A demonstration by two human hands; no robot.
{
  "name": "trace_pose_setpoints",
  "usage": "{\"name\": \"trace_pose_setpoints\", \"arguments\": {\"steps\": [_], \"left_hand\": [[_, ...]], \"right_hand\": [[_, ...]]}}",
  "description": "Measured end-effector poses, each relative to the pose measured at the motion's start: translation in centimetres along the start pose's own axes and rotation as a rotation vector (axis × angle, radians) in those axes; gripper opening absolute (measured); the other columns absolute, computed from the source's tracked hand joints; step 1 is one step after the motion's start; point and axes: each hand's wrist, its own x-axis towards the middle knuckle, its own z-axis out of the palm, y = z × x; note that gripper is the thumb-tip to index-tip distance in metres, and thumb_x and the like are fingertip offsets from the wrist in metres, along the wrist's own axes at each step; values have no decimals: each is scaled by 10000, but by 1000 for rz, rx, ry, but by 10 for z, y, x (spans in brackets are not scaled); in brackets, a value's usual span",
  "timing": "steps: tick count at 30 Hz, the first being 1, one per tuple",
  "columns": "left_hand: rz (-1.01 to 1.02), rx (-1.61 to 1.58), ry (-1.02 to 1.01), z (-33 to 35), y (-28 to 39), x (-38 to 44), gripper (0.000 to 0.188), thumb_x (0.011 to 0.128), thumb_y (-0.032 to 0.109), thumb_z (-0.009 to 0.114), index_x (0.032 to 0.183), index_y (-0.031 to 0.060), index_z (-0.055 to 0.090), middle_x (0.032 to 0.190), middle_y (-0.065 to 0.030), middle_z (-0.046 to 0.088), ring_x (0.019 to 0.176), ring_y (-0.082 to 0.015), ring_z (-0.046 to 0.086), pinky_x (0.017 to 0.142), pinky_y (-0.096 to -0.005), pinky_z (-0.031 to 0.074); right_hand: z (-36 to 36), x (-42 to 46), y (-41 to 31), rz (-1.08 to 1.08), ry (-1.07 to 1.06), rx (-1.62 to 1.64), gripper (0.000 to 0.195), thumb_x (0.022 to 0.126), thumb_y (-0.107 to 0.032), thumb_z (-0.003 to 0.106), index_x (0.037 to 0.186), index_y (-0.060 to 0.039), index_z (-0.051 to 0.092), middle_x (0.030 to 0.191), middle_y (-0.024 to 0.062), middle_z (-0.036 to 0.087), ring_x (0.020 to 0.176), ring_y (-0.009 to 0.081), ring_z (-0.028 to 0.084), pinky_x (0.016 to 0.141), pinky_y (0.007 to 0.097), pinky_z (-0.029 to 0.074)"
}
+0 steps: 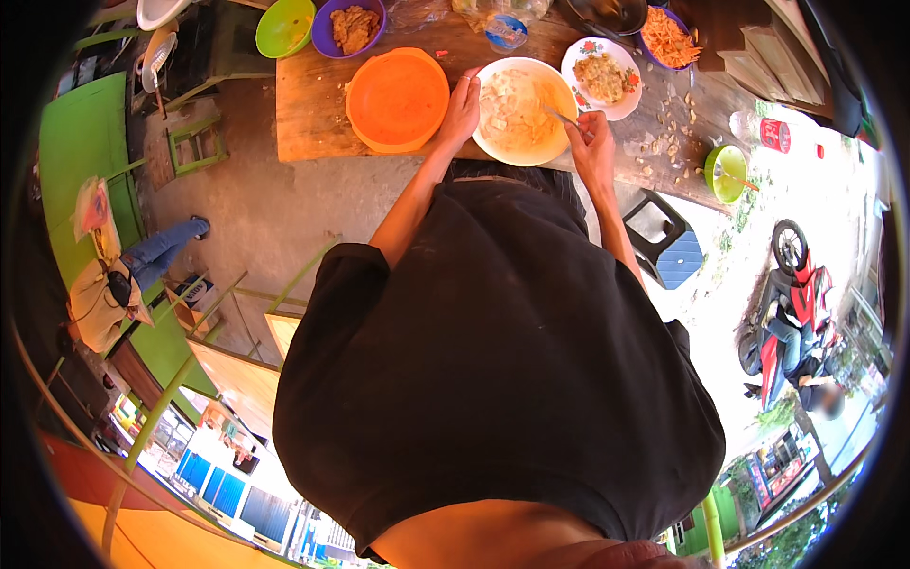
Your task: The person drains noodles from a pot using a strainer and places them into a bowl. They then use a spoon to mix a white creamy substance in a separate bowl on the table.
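Observation:
On the wooden table (313, 107), a white bowl (482, 146) holds pale chunks in a creamy yellowish mixture (515, 103). My left hand (463, 107) grips the bowl's left rim. In my right hand (593, 142) is a metal utensil (559, 114), probably a spoon, whose far end dips into the mixture. Left of my left hand stands an orange plastic bowl (397, 99) with nothing visible in it. A floral-rimmed plate (579, 57) with a fried, lumpy food (601, 78) sits just beyond my right hand.
Along the far side are a green bowl (284, 28), a purple bowl of fried food (353, 27), a plastic cup (506, 32), a dark pan (608, 14) and a bowl of orange shreds (668, 39). Scraps (668, 142) litter the right side, near another green bowl (726, 174).

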Motion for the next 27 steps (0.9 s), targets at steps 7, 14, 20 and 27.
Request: {"name": "trace_pose_setpoints", "arguments": {"steps": [7,14,20,27], "left_hand": [[51,-46,-76,-3,10,11,375,1173,289,418,1379,31,597,1281,-173,680,1193,-271,657,1040,-388,483],[74,42,-94,-10,4,12,392,1163,288,415,1358,17,619,1256,-215,674,1204,-350,652,1043,-410,485],[95,75,-96,-10,5,16,417,1160,307,399,1355,14,623,1265,-240,665,1218,-398,637,1046,-441,483],[54,95,-132,-13,9,19,463,1164,341,404,1378,-16,608,1337,-221,666,1270,-338,627,1092,-391,457]], "right_hand": [[40,3,-39,6,64,174,316,1090,-202,592,1214,59,718,813,110,668,657,163,661,624,339,505],[3,10,-63,-352,-15,-163,226,1075,-64,568,1196,30,735,990,151,704,738,219,708,667,337,545],[22,26,-37,-317,-70,-128,212,1040,-48,577,1174,35,719,1007,208,723,773,346,730,764,427,560],[2,-7,-69,-419,-411,-229,219,1021,-46,601,1201,-8,720,1073,177,727,826,348,732,778,424,570]]}}
